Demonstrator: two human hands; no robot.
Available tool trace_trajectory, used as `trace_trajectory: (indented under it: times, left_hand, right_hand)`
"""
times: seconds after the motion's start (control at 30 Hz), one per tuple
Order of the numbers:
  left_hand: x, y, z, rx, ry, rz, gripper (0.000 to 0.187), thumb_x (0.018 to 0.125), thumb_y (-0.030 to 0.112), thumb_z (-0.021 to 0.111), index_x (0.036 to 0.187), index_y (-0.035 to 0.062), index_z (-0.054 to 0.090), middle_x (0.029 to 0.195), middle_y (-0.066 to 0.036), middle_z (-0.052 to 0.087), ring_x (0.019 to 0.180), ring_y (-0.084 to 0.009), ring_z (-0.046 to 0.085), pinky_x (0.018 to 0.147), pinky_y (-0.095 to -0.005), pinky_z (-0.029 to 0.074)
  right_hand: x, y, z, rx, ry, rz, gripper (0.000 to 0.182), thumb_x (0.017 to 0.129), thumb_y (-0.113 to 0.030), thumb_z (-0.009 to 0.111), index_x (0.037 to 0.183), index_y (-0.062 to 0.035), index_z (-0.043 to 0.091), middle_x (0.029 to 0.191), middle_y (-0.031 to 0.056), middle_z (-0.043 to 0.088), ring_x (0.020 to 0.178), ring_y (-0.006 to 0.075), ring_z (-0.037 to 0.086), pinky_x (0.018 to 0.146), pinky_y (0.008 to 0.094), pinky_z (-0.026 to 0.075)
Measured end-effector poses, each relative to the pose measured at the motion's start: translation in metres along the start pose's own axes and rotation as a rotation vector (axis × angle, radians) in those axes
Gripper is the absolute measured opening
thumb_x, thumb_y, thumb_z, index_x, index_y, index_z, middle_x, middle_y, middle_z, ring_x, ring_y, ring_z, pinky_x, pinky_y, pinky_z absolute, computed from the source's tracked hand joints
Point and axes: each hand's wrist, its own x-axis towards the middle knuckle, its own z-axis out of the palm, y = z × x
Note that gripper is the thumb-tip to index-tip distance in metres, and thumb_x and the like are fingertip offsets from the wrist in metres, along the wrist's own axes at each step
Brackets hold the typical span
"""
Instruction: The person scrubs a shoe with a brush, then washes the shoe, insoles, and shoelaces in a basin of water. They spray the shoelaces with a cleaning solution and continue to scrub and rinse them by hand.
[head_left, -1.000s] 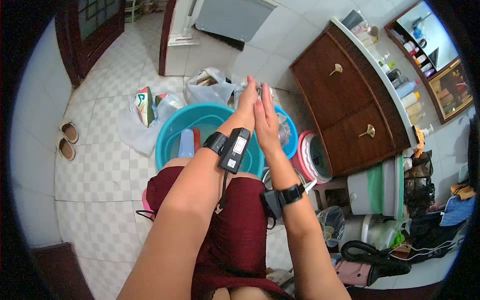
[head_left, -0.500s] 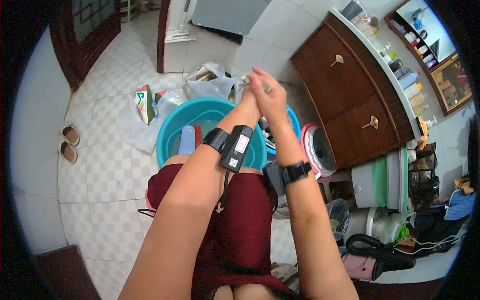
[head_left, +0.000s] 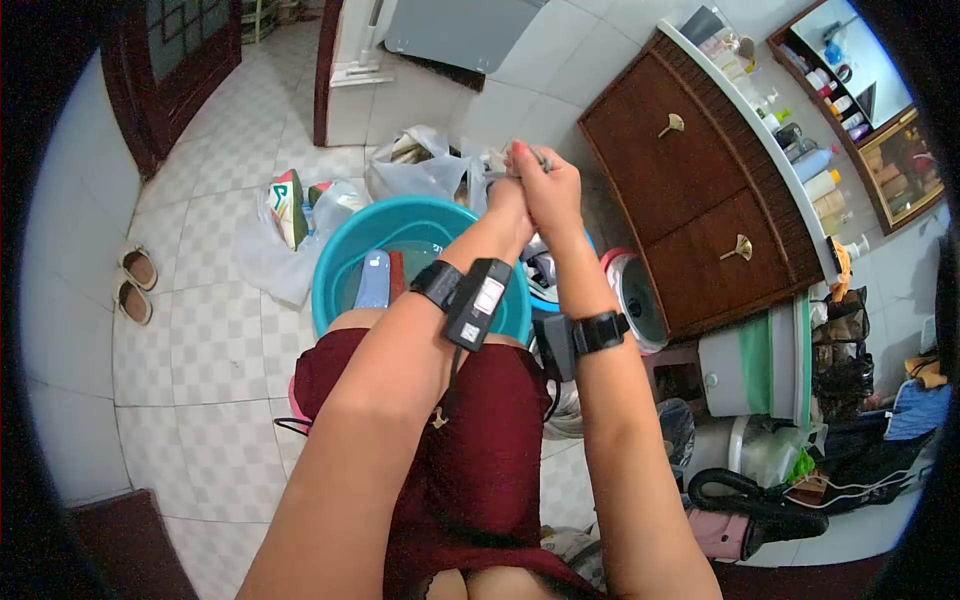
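My two hands are raised together above a teal basin (head_left: 330, 262) of water. My right hand (head_left: 550, 190) is wrapped over the fingers of my left hand (head_left: 503, 205), which is mostly hidden behind it. A grey ring shows on a right finger near the top. Each wrist carries a black strap with a small device, one on the left forearm (head_left: 470, 300) and one on the right (head_left: 585, 335). A pale blue bottle (head_left: 372, 282) and a red item (head_left: 396, 272) lie in the basin. My lap in dark red cloth is below.
A brown wooden cabinet (head_left: 690, 190) stands at the right, with a shelf of bottles (head_left: 800, 150) above it. A pink-rimmed pot (head_left: 635, 295) sits beside the basin. Plastic bags (head_left: 420, 165) and a shoe (head_left: 290, 195) lie behind the basin. Slippers (head_left: 135, 285) rest on the tiled floor at left.
My palms were pressed flat together and upright. The right hand has since slid over and curled around the left, and both hands have risen a little.
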Motion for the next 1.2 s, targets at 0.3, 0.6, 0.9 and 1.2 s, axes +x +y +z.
trace_trajectory:
  times: [0.3, 0.6, 0.9, 1.2]
  left_hand:
    - [0.005, 0.022, 0.002, -0.151, 0.031, -0.077, 0.030, 0.090, 0.040, 0.039, 0.099, 0.0130, 0.051, 0.097, -0.006, 0.058, 0.088, -0.0207, 0.057, 0.076, -0.0373, 0.048]
    - [0.003, 0.004, 0.011, 0.014, 0.137, 0.033, 0.044, 0.093, 0.041, 0.030, 0.097, 0.0035, 0.052, 0.093, -0.010, 0.058, 0.080, -0.0216, 0.058, 0.070, -0.0369, 0.048]
    - [0.002, 0.000, -0.004, 0.005, -0.040, 0.059, 0.045, 0.090, 0.047, 0.036, 0.099, 0.0051, 0.050, 0.085, -0.010, 0.058, 0.075, -0.0225, 0.058, 0.062, -0.0396, 0.049]
    - [0.002, 0.030, 0.004, 0.129, -0.010, -0.164, 0.064, 0.081, 0.065, 0.032, 0.107, 0.0091, 0.050, 0.105, -0.011, 0.053, 0.092, -0.0276, 0.053, 0.077, -0.0499, 0.041]
  right_hand:
    - [-0.037, -0.011, 0.005, -0.027, 0.067, -0.365, 0.021, 0.084, -0.018, 0.054, 0.096, -0.0028, 0.062, 0.106, 0.0068, 0.057, 0.093, 0.0179, 0.053, 0.082, 0.0295, 0.041]
    - [-0.013, 0.004, -0.005, 0.445, 0.060, 0.164, 0.026, 0.090, -0.023, 0.046, 0.096, -0.0034, 0.061, 0.102, 0.0080, 0.058, 0.087, 0.0126, 0.053, 0.075, 0.0247, 0.043]
    - [-0.011, -0.005, 0.000, -0.273, 0.192, -0.022, 0.034, 0.086, -0.035, 0.052, 0.074, -0.0053, 0.061, 0.074, 0.0131, 0.057, 0.070, 0.0263, 0.055, 0.065, 0.0338, 0.042]
    - [0.015, 0.028, -0.043, 1.025, 0.316, 0.498, 0.037, 0.086, -0.042, 0.047, 0.095, -0.0060, 0.047, 0.085, 0.0091, 0.055, 0.077, 0.0247, 0.057, 0.070, 0.0419, 0.049]
